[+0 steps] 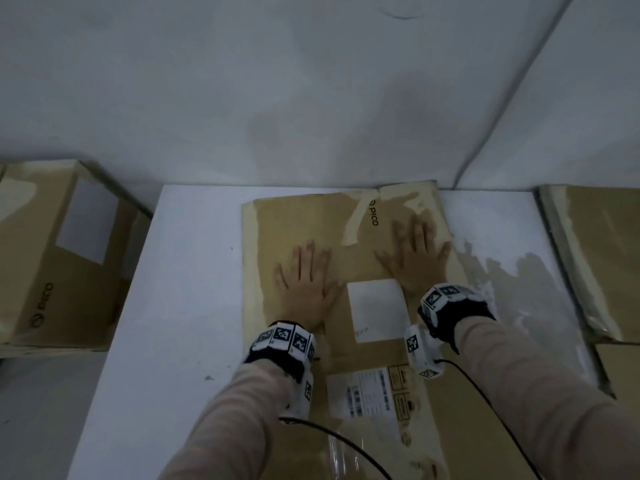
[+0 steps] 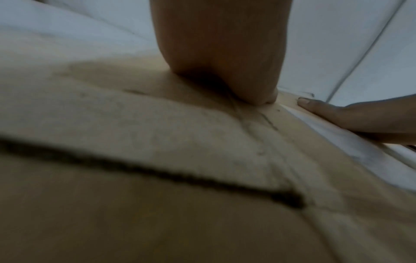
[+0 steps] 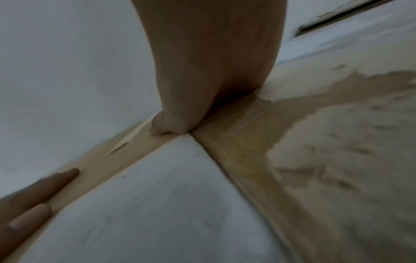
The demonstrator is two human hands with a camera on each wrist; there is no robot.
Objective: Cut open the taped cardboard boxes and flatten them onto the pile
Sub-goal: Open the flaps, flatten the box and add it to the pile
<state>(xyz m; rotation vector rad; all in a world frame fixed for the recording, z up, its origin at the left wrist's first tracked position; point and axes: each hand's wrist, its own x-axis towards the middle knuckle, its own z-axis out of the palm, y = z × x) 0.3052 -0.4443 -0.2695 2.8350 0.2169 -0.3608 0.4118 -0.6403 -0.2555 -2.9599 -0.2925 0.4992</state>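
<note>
Beige sleeves (image 1: 540,386), black wristbands (image 1: 450,317) — white tag blocks, cables (image 1: 349,441)

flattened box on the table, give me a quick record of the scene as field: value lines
flattened box: lies flat on the white table, brown, PICO print near its far edge
left hand: palm down, fingers spread, presses on the flattened box
right hand: palm down, fingers spread, presses on the flattened box
white label: on the flattened box, between the two wrists
shipping label: nearer the person
uncut box: standing at left, off the table
cardboard pile: flat sheets at right
</note>
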